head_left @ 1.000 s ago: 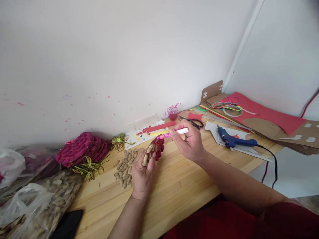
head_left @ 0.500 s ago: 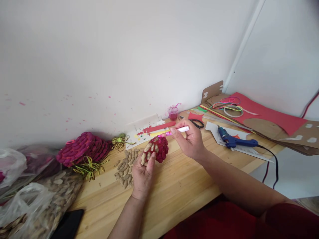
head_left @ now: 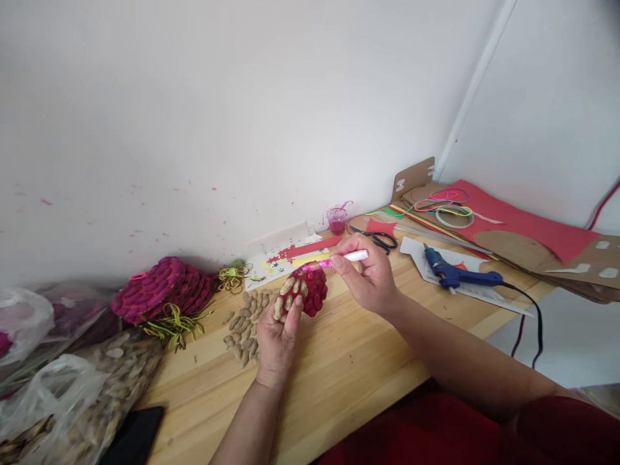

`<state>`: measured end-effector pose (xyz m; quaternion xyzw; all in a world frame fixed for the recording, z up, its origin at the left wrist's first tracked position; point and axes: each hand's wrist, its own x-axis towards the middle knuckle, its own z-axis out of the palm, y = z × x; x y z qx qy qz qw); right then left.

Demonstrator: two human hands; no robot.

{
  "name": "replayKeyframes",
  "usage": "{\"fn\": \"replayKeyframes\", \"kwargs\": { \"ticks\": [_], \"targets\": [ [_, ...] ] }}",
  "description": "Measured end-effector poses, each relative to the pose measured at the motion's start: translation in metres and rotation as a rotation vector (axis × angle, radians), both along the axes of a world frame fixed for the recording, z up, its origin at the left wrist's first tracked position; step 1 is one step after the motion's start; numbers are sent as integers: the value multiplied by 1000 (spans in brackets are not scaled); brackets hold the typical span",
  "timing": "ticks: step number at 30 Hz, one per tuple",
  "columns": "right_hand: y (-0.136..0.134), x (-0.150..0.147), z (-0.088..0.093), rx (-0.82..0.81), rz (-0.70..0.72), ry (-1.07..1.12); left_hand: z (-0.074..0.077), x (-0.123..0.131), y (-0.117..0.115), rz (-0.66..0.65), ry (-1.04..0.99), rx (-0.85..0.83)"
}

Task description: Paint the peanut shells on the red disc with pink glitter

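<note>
My left hand is closed on a peanut-covered disc, held tilted above the table. Part of the disc is dark pink; the peanuts nearest my thumb are bare tan. In my right hand a white-handled paintbrush is pinched, its pink-stained front end against the disc's upper edge. The bristle tip is too small to make out. Loose peanuts lie on the table just left of my left hand. Behind my right hand stands a small clear cup of pink paint.
Left are stacked pink peanut discs, green cords, a plastic bag of peanuts and a black flat object. Right are black scissors, a blue glue gun with a cable, and red card. Paper strips lie at the back.
My right hand and the brush have shifted very slightly, the brush staying at the disc's upper edge. More of the scissors shows behind that hand. The left hand has barely moved.
</note>
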<state>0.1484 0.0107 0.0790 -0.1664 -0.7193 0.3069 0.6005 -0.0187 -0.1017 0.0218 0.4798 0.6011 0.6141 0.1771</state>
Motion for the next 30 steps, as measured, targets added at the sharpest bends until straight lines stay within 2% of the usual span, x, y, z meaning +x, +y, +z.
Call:
{"fn": "replayKeyframes", "kwargs": {
  "ticks": [6, 11, 16, 21, 26, 30],
  "targets": [
    [1, 0, -1, 39, -82, -24, -2, -1, 1, -9, 19, -1],
    [0, 0, 1, 54, -33, -18, -3, -3, 1, -20, 45, 7],
    [2, 0, -1, 55, -123, -47, -6, -3, 2, -16, 4, 12],
    [3, -1, -1, 39, -68, -28, -6, -3, 3, -9, 0, -11],
    [3, -1, 2, 49, -139, -66, -5, -2, 4, -38, 0, 0],
    [3, -2, 1, 13, -68, -34, -7, -2, 5, -44, -36, -2]
  ]
}}
